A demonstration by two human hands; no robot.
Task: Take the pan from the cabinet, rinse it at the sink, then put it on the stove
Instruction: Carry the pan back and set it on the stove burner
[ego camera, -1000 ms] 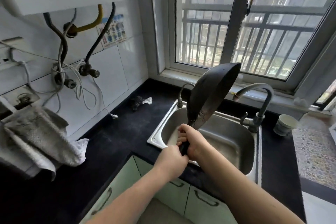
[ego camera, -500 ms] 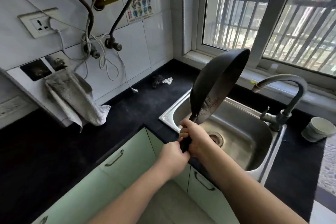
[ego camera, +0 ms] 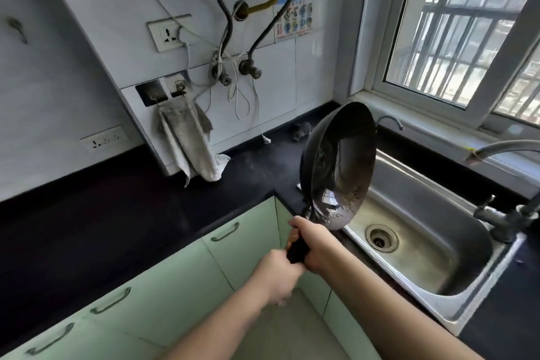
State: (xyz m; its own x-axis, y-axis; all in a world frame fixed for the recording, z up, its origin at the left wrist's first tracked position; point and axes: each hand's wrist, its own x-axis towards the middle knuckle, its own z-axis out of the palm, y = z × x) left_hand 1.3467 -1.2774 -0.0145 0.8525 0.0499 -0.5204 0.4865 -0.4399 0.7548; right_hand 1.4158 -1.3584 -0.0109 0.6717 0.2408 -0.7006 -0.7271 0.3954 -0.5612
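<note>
Both hands grip one handle. The right hand [ego camera: 312, 242] is wrapped round the upper part of the black grip, nearest the bowl; the left hand [ego camera: 277, 275] is curled round the butt end just below it, the two touching. Neither has any fingers free.

From the hands, the pan [ego camera: 340, 164] rises up and away, leaning a little to the right. Its long axis runs from the handle end low at the cabinet front to the far rim high above the bench [ego camera: 117, 207]. The bowl is tipped nearly on edge, its open face turned right toward the sink [ego camera: 423, 245], and it hangs in the air over the sink's near-left corner, touching nothing but the hands.

The pan is dark and worn, with a pale scuffed streak down the inside and wet-looking glints and speckles gathered at the lowest part of the bowl. That suggests the rinse is done and water is draining off the low rim.

The stove is not in view, so which way the carry must go cannot be told. The tap [ego camera: 502, 149] stands off to the right, well apart from the pan, with no stream visible
</note>
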